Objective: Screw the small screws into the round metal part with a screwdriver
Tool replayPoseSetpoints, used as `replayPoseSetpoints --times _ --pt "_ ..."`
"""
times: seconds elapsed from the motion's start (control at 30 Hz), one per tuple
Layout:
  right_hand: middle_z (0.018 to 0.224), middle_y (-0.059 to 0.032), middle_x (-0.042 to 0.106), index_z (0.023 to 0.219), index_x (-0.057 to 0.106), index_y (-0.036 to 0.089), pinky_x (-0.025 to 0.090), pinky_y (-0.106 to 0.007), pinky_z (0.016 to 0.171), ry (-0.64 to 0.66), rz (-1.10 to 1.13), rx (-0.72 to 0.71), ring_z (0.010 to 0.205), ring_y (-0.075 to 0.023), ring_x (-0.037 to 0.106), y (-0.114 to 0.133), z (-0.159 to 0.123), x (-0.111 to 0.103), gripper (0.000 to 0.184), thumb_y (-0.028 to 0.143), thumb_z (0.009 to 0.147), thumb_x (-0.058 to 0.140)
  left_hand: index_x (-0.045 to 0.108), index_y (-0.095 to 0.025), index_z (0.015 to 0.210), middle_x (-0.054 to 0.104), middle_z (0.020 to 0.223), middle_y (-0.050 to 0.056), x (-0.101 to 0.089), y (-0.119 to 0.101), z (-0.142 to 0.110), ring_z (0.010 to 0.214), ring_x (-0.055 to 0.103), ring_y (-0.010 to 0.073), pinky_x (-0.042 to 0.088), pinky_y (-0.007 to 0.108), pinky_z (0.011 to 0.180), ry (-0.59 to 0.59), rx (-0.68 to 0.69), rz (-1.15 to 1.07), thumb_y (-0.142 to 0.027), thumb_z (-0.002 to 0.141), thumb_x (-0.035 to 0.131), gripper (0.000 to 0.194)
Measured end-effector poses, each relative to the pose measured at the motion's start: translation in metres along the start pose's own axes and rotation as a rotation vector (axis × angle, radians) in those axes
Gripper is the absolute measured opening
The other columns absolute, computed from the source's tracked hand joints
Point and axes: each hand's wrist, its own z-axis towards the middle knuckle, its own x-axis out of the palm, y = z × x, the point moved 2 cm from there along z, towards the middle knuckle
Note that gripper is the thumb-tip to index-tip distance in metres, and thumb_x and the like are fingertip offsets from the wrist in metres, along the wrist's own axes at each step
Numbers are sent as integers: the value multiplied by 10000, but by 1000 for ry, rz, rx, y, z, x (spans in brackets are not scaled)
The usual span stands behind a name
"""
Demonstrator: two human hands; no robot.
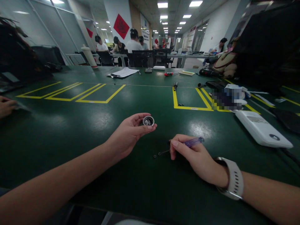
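Between the thumb and fingers of my left hand point(127, 132) is a small round metal part point(148, 121), its hollow side with dark inner details turned up toward me. My right hand point(191, 153) grips a screwdriver with a clear purple handle point(194, 142). The thin shaft points left and down to the table, and its tip meets a tiny dark ring-like piece point(159, 153). Just left of that lies a second tiny piece point(154, 156), apart from the tip. The two hands do not touch.
Yellow tape outlines point(193, 108) mark the green table point(93, 175). A dark metal cylinder point(175, 85) and tiny parts point(181, 104) lie by one. Farther back are a red screwdriver point(168, 74) and papers point(124, 72). A white device point(262, 128) sits right; another person's hand point(7, 106) shows left.
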Motion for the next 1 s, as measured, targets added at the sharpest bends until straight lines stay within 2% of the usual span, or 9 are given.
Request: replayPoseSetpoints --times 0.13,0.27,0.37,0.47,0.63,0.83,1.0 --pt "589 1 532 630 544 171 411 -276 599 0 -164 -85 595 -132 516 5 -2 1 332 316 894 404 590 -117 941 663 919 81 2 -1 0 833 661 179 546 265 756 14 -29 -52 4 692 631 280" --pt "534 24 464 581 483 171 409 -334 764 -25 -417 -336 548 -111 468 11 -8 2 326 214 888 381 608 -114 913 663 908 77 5 0 0 856 663 183 553 275 784 63 -62 -154 -8 747 571 201" --pt "573 25 460 626 480 164 385 -363 837 12 -622 -488 562 -106 445 13 -12 6 228 145 844 417 611 -108 950 670 912 78 5 2 -1 878 660 181 541 262 812 68 -68 -170 14 743 553 247" --pt "633 7 514 693 513 159 372 -385 863 43 -756 -554 613 -122 474 13 -12 9 158 144 831 440 614 -112 986 680 900 70 5 3 -2 857 660 171 534 252 802 68 -65 -95 22 707 591 311" --pt "722 -8 577 794 541 166 381 -376 882 -34 -742 -594 698 -137 526 12 -12 7 88 153 840 467 622 -128 977 677 918 61 7 4 -5 866 644 180 521 292 802 67 -48 38 -33 666 648 326" --pt "821 -44 620 878 547 156 387 -403 910 -108 -720 -752 806 -163 557 12 -16 6 88 120 810 505 632 -153 884 669 916 42 8 9 -8 884 631 189 477 335 840 128 16 186 -100 639 675 255" --pt "826 -36 619 883 543 161 397 -396 895 -76 -751 -716 798 -156 555 12 -14 8 81 124 827 498 625 -162 889 671 918 31 10 11 -11 865 625 162 465 307 830 160 28 252 -118 658 665 238"
